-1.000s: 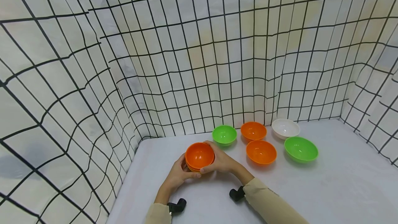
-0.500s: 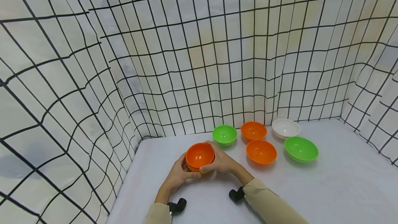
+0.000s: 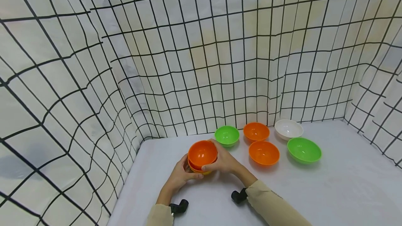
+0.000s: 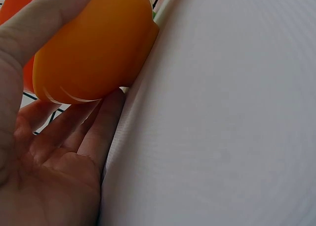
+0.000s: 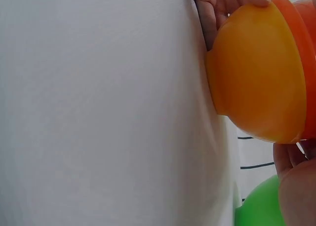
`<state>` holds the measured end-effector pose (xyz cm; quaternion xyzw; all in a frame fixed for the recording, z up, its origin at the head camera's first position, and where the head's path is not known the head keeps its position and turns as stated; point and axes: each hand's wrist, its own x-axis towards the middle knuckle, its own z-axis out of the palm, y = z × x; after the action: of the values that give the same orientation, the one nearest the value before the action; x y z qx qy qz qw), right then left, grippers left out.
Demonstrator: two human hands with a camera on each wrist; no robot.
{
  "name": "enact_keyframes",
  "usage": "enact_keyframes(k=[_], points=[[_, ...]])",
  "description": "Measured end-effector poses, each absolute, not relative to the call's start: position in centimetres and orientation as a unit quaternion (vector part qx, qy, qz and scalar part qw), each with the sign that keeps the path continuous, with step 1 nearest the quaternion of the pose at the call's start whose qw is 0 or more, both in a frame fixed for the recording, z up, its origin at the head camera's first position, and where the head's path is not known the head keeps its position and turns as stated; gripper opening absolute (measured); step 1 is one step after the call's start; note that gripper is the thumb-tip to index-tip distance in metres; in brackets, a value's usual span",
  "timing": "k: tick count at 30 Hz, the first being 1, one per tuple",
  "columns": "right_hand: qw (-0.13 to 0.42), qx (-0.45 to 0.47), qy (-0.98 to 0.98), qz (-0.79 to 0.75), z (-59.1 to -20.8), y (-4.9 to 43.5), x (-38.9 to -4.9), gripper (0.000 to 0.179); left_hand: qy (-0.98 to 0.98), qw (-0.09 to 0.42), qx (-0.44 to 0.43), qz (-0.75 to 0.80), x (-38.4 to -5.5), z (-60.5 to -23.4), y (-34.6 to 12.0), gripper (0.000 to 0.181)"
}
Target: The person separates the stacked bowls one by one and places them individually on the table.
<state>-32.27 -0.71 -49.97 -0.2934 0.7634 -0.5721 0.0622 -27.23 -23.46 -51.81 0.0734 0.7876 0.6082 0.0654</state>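
Observation:
An orange bowl (image 3: 202,153) sits in a nested stack at the front left of the table, tilted a little. At the stack's bottom, a yellow-orange bowl (image 4: 98,48) rests on the tabletop. My left hand (image 3: 179,175) holds that lower bowl from the left, its thumb across the outside and fingers round the far side. From the right, my right hand (image 3: 223,160) grips the upper orange bowl, thumb at the near rim and fingers behind. Between the two rims, another orange edge (image 5: 302,43) shows in the right wrist view. How many bowls are nested cannot be told.
Beyond my right hand stands a small green bowl (image 3: 226,136). Further right are a rear orange bowl (image 3: 256,132), a nearer orange bowl (image 3: 264,153), a white bowl (image 3: 288,129) and a larger green bowl (image 3: 304,150). A grid-patterned curtain (image 3: 201,62) rises behind the white table (image 3: 314,191).
The upper orange bowl has risen slightly with my right hand, showing more of the yellow-orange bowl beneath. My left hand and the other bowls have stayed put.

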Motion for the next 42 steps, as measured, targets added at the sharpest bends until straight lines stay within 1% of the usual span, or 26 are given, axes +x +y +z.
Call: enact_keyframes(k=[4,8,13,17,25,35,42], points=[[0.058,-0.273,0.771,-0.572,-49.5,-0.5,-32.1,0.093,0.790,0.066,0.067,0.605,-27.3,-51.9,-23.4,0.099],[0.059,-0.249,0.777,-0.576,-49.1,-0.2,-31.9,0.103,0.794,0.062,0.067,0.601,-27.2,-51.9,-23.4,0.102],[0.051,-0.233,0.774,-0.586,-48.4,0.5,-31.6,0.107,0.794,0.061,0.067,0.602,-27.1,-51.8,-23.4,0.102],[0.041,-0.227,0.776,-0.588,-47.9,1.2,-31.5,0.108,0.793,0.058,0.067,0.602,-27.2,-51.9,-23.3,0.100],[0.039,-0.203,0.773,-0.600,-46.9,2.5,-30.9,0.106,0.791,0.054,0.068,0.606,-27.2,-51.8,-23.2,0.098],[0.016,-0.191,0.794,-0.577,-47.0,4.1,-30.1,0.103,0.790,0.051,0.066,0.608,-27.3,-52.0,-23.3,0.099],[0.016,-0.186,0.804,-0.565,-47.6,5.2,-29.7,0.111,0.791,0.049,0.070,0.605,-27.4,-52.0,-23.3,0.099]])
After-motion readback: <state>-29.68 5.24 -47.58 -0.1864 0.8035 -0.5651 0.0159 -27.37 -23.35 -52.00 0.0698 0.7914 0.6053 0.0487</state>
